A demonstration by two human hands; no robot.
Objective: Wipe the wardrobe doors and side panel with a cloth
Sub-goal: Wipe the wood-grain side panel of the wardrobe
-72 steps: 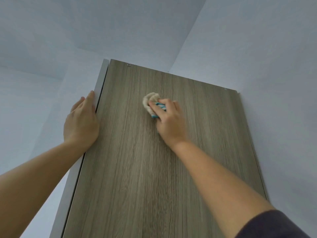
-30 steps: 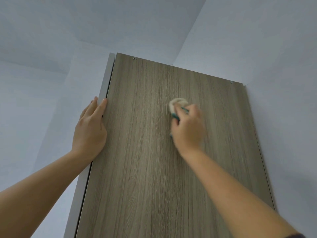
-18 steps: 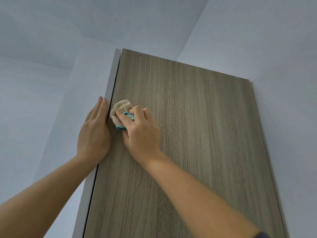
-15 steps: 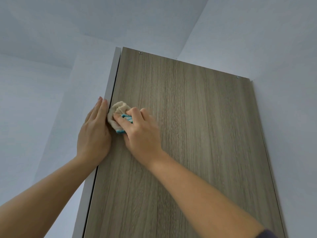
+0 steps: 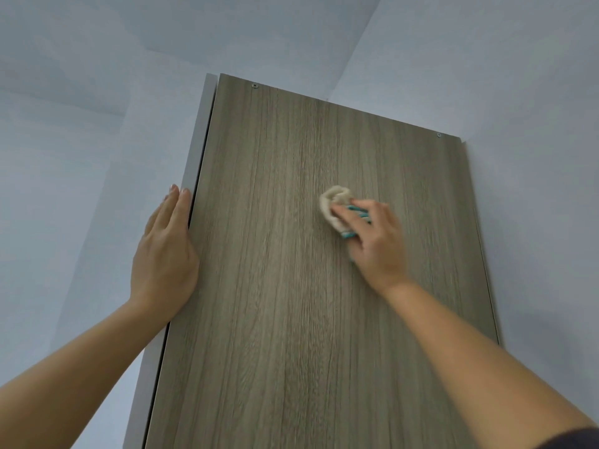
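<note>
Right hand (image 5: pixel 377 244) gripped the bunched cloth (image 5: pixel 335 202) against the side panel (image 5: pixel 275 319); flat, unclenched left hand (image 5: pixel 165 254) braced its edge, probably for steadiness.

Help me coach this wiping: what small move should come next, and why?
Probably slide the cloth right, toward the right edge of the panel: the right hand holds it just right of the middle, with bare wood up to that edge; the left hand braces the left edge.
</note>
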